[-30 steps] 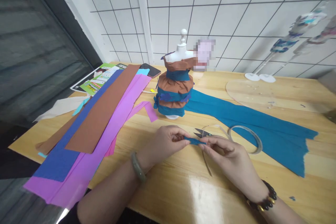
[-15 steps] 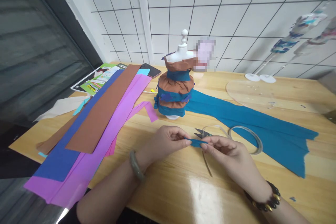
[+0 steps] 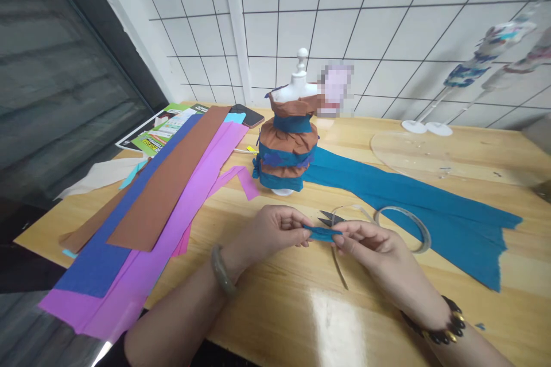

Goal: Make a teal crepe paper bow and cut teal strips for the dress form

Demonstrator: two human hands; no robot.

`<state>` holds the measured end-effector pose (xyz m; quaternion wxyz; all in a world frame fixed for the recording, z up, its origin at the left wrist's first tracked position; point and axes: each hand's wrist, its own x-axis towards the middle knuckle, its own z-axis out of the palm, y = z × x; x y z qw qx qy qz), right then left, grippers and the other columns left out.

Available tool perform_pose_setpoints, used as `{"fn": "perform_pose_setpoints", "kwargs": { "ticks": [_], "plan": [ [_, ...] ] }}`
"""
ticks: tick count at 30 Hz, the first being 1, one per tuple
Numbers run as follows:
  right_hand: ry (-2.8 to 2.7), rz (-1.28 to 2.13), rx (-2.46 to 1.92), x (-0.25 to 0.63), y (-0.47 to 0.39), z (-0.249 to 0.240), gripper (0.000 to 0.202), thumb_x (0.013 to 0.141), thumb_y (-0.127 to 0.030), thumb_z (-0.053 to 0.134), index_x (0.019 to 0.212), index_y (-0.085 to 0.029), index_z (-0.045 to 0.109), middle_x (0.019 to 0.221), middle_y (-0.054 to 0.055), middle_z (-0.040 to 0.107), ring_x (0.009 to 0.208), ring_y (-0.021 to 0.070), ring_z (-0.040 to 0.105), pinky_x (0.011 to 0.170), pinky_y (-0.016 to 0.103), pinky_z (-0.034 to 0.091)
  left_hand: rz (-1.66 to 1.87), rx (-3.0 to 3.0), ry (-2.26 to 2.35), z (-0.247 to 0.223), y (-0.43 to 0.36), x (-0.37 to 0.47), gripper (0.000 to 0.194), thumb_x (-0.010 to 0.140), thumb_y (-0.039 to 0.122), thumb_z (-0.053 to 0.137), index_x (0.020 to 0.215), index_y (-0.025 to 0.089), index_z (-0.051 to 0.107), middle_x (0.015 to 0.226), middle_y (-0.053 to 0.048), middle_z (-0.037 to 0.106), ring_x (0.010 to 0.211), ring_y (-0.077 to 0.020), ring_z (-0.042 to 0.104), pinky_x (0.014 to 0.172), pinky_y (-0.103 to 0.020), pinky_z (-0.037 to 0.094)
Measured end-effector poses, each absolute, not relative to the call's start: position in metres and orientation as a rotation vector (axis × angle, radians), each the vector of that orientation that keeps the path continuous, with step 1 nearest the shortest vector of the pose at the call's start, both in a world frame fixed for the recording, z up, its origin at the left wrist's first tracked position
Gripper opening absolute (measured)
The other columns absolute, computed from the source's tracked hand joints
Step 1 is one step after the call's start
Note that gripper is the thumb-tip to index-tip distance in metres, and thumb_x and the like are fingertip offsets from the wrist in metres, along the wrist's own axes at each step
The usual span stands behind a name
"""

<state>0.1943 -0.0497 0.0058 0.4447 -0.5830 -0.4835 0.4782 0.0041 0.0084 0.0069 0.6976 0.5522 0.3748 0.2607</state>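
Note:
Between my two hands a short strip of teal crepe paper (image 3: pixel 322 233) is stretched just above the table, its surface wrinkled. My left hand (image 3: pixel 279 229) pinches its left end between thumb and fingers. At its right end my right hand (image 3: pixel 368 243) pinches it the same way. Behind the hands stands a small white dress form (image 3: pixel 300 89), wrapped in bands of brown and teal crepe paper (image 3: pixel 288 140). A pair of scissors (image 3: pixel 329 218) lies just beyond the strip, partly hidden by my right hand.
A roll of tape (image 3: pixel 424 232) rests on a long teal crepe paper sheet (image 3: pixel 456 218) at right. Brown, blue and purple sheets (image 3: pixel 172 183) are piled at left, near a phone (image 3: pixel 248 116). Two more small forms (image 3: pixel 469 66) and a clear disc (image 3: pixel 400 155) are at back right.
The teal strip has turned a little between my fingers and now looks more wrinkled. Both hands have barely shifted; everything else is where it was.

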Motion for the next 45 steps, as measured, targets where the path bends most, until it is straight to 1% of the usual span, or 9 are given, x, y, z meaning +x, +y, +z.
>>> {"fn": "perform_pose_setpoints", "kwargs": {
  "ticks": [6, 12, 21, 28, 35, 38, 40, 43, 45],
  "plan": [
    [-1.155, 1.26, -1.369, 0.197, -0.05, 0.002, 0.014, 0.069, -0.032, 0.069, 0.08, -0.024, 0.07, 0.058, -0.001, 0.065, 0.057, 0.0123, 0.059, 0.058, 0.024, 0.049, 0.601, 1.174, 0.81, 0.011, 0.009, 0.005, 0.018, 0.068, 0.022, 0.066, 0.081, 0.011, 0.065, 0.063, -0.003, 0.066, 0.06, -0.0108, 0.061, 0.06, -0.022, 0.048],
    [-1.148, 1.279, -1.33, 0.198, -0.051, 0.002, 0.017, 0.068, -0.034, 0.069, 0.08, -0.022, 0.071, 0.06, 0.001, 0.066, 0.058, 0.0145, 0.06, 0.059, 0.028, 0.05, 0.615, 1.142, 0.789, 0.012, 0.009, 0.004, 0.018, 0.067, 0.023, 0.067, 0.08, 0.011, 0.066, 0.061, -0.004, 0.066, 0.058, -0.0112, 0.061, 0.06, -0.023, 0.049],
    [-1.247, 1.254, -1.344, 0.203, -0.051, -0.002, 0.017, 0.072, -0.033, 0.066, 0.081, -0.02, 0.07, 0.065, 0.003, 0.067, 0.064, 0.016, 0.062, 0.063, 0.029, 0.051, 0.643, 1.174, 0.755, 0.01, 0.008, 0.003, 0.017, 0.069, 0.024, 0.065, 0.079, 0.011, 0.067, 0.065, -0.005, 0.067, 0.063, -0.0128, 0.063, 0.065, -0.025, 0.05],
    [-1.26, 1.243, -1.352, 0.201, -0.052, 0.003, 0.015, 0.073, -0.035, 0.065, 0.079, -0.022, 0.07, 0.064, 0.002, 0.066, 0.063, 0.0151, 0.061, 0.063, 0.028, 0.05, 0.647, 1.247, 0.748, 0.009, 0.007, 0.003, 0.015, 0.07, 0.021, 0.063, 0.08, 0.011, 0.068, 0.07, -0.006, 0.068, 0.067, -0.013, 0.063, 0.068, -0.026, 0.05],
    [-1.244, 1.297, -1.327, 0.206, -0.053, 0.002, 0.019, 0.074, -0.035, 0.064, 0.084, -0.02, 0.07, 0.069, 0.004, 0.067, 0.068, 0.0178, 0.062, 0.066, 0.031, 0.051, 0.645, 1.288, 0.753, 0.015, 0.007, 0.001, 0.017, 0.07, 0.022, 0.062, 0.082, 0.011, 0.068, 0.073, -0.007, 0.069, 0.069, -0.0152, 0.064, 0.071, -0.029, 0.051],
    [-1.265, 1.278, -1.325, 0.205, -0.053, 0.004, 0.02, 0.074, -0.036, 0.063, 0.085, -0.021, 0.07, 0.073, 0.005, 0.069, 0.071, 0.0184, 0.063, 0.066, 0.03, 0.051, 0.614, 1.332, 0.743, 0.017, 0.007, -0.001, 0.02, 0.073, 0.026, 0.06, 0.085, 0.011, 0.067, 0.077, -0.008, 0.069, 0.073, -0.0162, 0.064, 0.071, -0.029, 0.05],
    [-1.285, 1.224, -1.369, 0.201, -0.053, 0.006, 0.017, 0.073, -0.036, 0.064, 0.081, -0.022, 0.07, 0.073, 0.003, 0.069, 0.071, 0.0176, 0.062, 0.065, 0.028, 0.051, 0.609, 1.383, 0.771, 0.017, 0.006, -0.001, 0.022, 0.073, 0.029, 0.061, 0.084, 0.012, 0.068, 0.078, -0.008, 0.068, 0.074, -0.0164, 0.063, 0.069, -0.027, 0.05],
    [-1.318, 1.135, -1.434, 0.194, -0.054, 0.007, 0.013, 0.071, -0.035, 0.066, 0.073, -0.022, 0.068, 0.069, 0.002, 0.068, 0.064, 0.0153, 0.061, 0.059, 0.025, 0.05, 0.662, 1.471, 0.833, 0.014, 0.004, 0.002, 0.02, 0.07, 0.031, 0.064, 0.077, 0.012, 0.067, 0.076, -0.006, 0.068, 0.072, -0.0151, 0.061, 0.066, -0.025, 0.048],
    [-1.35, 1.054, -1.433, 0.19, -0.054, 0.004, 0.012, 0.071, -0.033, 0.066, 0.074, -0.021, 0.065, 0.068, 0.001, 0.066, 0.061, 0.0145, 0.06, 0.055, 0.024, 0.049, 0.704, 1.56, 0.872, 0.012, 0.003, 0.005, 0.016, 0.071, 0.029, 0.064, 0.074, 0.013, 0.066, 0.075, -0.006, 0.068, 0.072, -0.0141, 0.06, 0.067, -0.024, 0.048]
  ]
}}
